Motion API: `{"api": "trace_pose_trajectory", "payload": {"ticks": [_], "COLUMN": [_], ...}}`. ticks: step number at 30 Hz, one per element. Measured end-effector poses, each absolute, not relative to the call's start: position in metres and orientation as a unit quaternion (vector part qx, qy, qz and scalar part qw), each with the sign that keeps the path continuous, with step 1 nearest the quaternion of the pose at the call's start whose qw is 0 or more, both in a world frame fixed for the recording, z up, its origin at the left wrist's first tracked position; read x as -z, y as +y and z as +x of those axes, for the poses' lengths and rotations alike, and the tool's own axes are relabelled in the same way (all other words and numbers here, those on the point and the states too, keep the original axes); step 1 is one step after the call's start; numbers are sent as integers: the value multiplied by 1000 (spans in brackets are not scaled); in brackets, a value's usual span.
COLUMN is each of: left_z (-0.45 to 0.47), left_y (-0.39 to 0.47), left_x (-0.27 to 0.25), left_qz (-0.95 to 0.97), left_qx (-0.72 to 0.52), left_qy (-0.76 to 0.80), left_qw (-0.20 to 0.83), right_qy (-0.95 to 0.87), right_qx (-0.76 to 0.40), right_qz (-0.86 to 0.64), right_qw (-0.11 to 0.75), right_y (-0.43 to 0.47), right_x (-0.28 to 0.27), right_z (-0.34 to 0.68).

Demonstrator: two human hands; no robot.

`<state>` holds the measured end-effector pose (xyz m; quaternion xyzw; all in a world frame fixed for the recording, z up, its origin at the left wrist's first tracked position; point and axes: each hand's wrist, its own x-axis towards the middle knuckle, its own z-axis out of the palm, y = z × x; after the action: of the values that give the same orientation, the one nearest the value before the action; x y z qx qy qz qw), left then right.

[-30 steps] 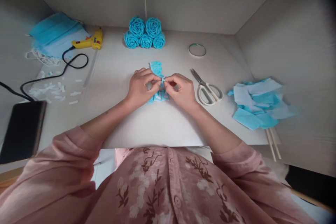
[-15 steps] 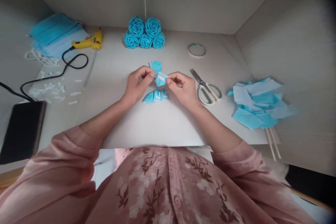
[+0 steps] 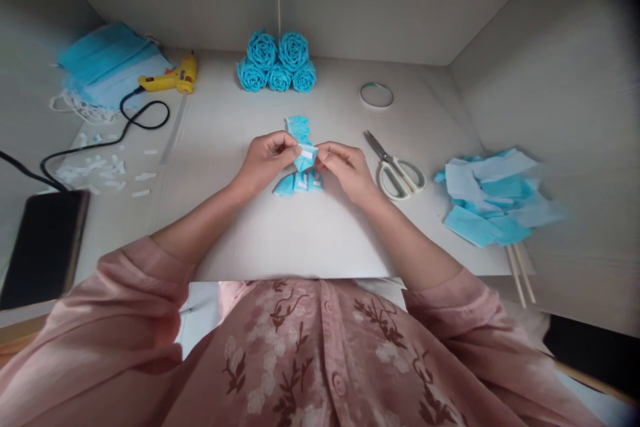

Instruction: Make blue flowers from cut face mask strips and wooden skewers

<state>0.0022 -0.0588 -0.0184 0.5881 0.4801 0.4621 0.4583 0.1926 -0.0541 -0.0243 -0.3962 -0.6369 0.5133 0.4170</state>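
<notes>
- From where I stand, the left hand (image 3: 267, 159) has thumb and forefinger pinched on a small light-blue fabric piece with a white strip on it (image 3: 305, 161), gripping its left side.
- The right hand (image 3: 347, 170) has its thumb and fingertips drawn together at the piece's right edge, pinching it there.
- That piece is held between the two hands, above the middle of the pale covered table (image 3: 290, 243).
- Just nearer the person lies a row of light-blue folded fabric pieces, some with white strips (image 3: 300, 183); just beyond the hands is a crinkled light-blue fabric piece (image 3: 299, 125).
- Near the right hand lie metal scissors with white looped handles (image 3: 400, 173), blades pointing away from the person.
- Farther back, bright-blue rolled fabric roses (image 3: 277, 61) are stacked in two rows.
</notes>
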Motion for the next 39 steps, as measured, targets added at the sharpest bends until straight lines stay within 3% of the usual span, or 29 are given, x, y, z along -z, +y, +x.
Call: {"api": "trace_pose_trajectory", "payload": {"ticks": [24, 28, 34, 39], "left_z": [-1, -2, 0, 2], "left_y": [-52, -52, -58, -57], "left_x": [29, 28, 26, 30], "left_qz": [607, 636, 762, 785], "left_qx": [-494, -526, -453, -403], "left_qy": [444, 452, 456, 468], "left_qw": [437, 339, 85, 32], "right_qy": [-639, -645, -671, -687], "right_qx": [-487, -447, -390, -382], "right_qz": [-413, -430, -442, -430], "right_qw": [428, 447, 449, 445], "right_y": [-51, -49, -50, -51], "right_x": [28, 30, 33, 33], "right_z": [192, 192, 190, 189]}}
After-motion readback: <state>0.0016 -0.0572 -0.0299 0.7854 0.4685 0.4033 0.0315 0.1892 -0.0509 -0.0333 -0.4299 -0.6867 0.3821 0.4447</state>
